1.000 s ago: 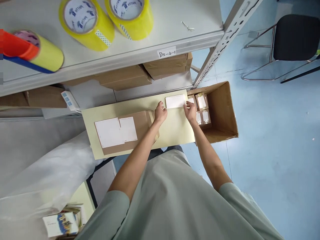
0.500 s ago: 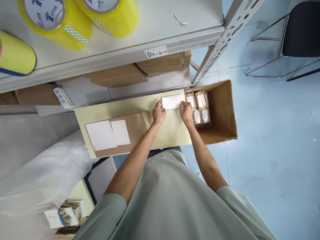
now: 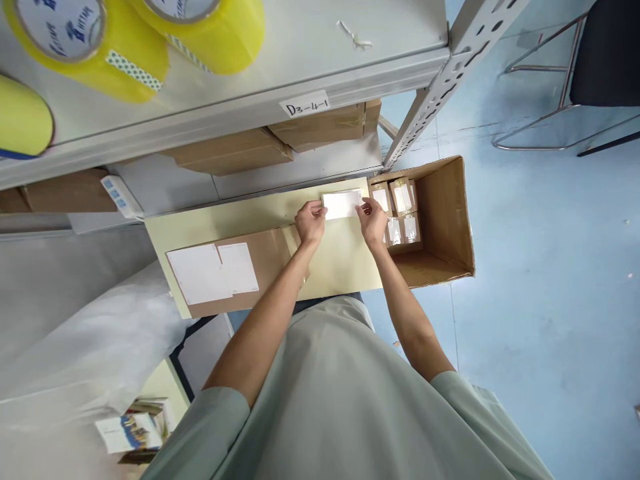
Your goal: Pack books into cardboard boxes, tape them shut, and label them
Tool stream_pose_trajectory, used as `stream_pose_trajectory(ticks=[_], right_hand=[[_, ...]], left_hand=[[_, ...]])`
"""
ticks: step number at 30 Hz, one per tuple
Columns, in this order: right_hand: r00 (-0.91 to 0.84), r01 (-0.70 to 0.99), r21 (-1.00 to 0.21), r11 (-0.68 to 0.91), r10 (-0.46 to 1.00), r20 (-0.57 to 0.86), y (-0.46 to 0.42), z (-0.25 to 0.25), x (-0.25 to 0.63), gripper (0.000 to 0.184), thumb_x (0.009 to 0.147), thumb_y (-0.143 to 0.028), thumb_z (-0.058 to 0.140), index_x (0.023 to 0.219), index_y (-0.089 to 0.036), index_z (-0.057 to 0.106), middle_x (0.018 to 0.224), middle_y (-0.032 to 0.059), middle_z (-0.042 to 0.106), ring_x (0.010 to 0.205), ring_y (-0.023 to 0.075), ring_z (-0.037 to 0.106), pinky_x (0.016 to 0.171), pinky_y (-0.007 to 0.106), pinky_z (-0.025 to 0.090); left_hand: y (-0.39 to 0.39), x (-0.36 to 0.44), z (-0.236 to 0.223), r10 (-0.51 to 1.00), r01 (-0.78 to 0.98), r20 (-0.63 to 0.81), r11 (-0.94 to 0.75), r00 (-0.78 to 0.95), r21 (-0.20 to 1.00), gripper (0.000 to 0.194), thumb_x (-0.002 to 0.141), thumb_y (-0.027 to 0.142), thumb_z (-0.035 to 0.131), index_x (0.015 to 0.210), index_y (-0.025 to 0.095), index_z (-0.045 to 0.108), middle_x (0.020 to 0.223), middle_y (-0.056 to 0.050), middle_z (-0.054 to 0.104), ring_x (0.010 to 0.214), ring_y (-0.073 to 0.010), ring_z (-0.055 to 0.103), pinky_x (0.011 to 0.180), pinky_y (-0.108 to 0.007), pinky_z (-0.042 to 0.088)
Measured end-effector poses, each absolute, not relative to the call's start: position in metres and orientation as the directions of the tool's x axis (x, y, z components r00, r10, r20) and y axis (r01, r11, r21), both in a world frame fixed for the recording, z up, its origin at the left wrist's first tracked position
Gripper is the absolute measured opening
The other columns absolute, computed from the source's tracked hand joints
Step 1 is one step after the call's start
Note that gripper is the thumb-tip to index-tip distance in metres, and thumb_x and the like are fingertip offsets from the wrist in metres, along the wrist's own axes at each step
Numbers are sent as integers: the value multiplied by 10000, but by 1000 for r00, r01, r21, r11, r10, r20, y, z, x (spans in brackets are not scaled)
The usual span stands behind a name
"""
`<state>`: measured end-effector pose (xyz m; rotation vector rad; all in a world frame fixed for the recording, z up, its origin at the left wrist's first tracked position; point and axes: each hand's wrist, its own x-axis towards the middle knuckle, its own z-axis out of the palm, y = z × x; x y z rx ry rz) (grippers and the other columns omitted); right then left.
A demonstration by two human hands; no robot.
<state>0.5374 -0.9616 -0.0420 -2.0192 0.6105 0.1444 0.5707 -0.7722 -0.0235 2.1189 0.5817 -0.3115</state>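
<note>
Left hand (image 3: 311, 223) and right hand (image 3: 374, 222), both half-curled, are touching opposite ends of the white paper stack (image 3: 342, 204), far right on the cream tabletop (image 3: 340, 260); whether I am gripping, I cannot tell. Equal, gentle pressure should be keeping it square.

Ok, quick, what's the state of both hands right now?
Left hand: partly curled at the left end of the white rectangular item; grip unclear.
Right hand: partly curled at its right end; grip unclear.
</note>
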Motion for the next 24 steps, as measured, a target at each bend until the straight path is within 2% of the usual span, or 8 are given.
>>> stream_pose_trajectory(ticks=[5,8,12,15,20,22,24], right_hand=[[861,-488,-778,-396,-364,-356,-959,-37,539,291,1078,-286,683,1307,-151,801,1084,124,850,933,239,787,942,360,602],[865,-483,-766,-425,-369,-340,-956,-34,537,289,1089,-302,679,1309,-153,793,1105,128,851,941,244,786,945,357,596],[859,-493,-741,-455,-391,-331,-953,-29,535,237,1082,-368,737,1167,-160,811,1027,111,845,895,250,771,898,342,581],[845,-507,-741,-440,-424,-326,-952,-25,534,281,1102,-439,721,1143,-175,808,997,95,845,886,251,776,875,334,576],[862,-454,-760,-464,-444,-244,-950,-17,534,391,1166,-509,585,1116,-187,803,1131,126,841,951,253,791,903,343,588],[868,-441,-757,-482,-443,-223,-946,-12,536,445,1173,-553,550,1100,-193,802,1134,129,828,967,259,789,922,355,594],[880,-423,-764,-487,-423,-217,-937,-5,538,493,1180,-594,512,1108,-203,803,1122,124,814,963,260,788,936,368,602]], left_hand=[[-770,571,-21,267,512,-439,-520,858,684,216,950,229,726,1125,204,849,1074,-79,881,921,-228,825,956,-345,629],[-771,572,-17,268,501,-427,-545,864,672,181,941,238,753,1087,211,856,1057,-63,882,982,-235,830,1000,-340,619],[-771,574,-13,260,529,-465,-515,846,675,202,923,270,794,1106,201,840,1063,-71,881,931,-228,832,936,-327,631],[-768,577,-11,235,564,-522,-495,820,661,247,936,266,771,1162,179,826,1072,-98,880,853,-229,827,880,-340,638],[-761,584,1,206,534,-516,-557,831,636,207,936,219,760,1127,198,837,1246,-120,871,1086,-264,833,1054,-364,592],[-760,588,11,195,500,-486,-578,852,645,184,976,268,739,1112,205,845,1263,-112,869,1121,-262,822,1058,-347,577],[-759,594,23,151,440,-449,-611,881,658,244,1039,399,703,1081,215,857,1195,-93,879,1099,-254,815,1005,-321,575]])
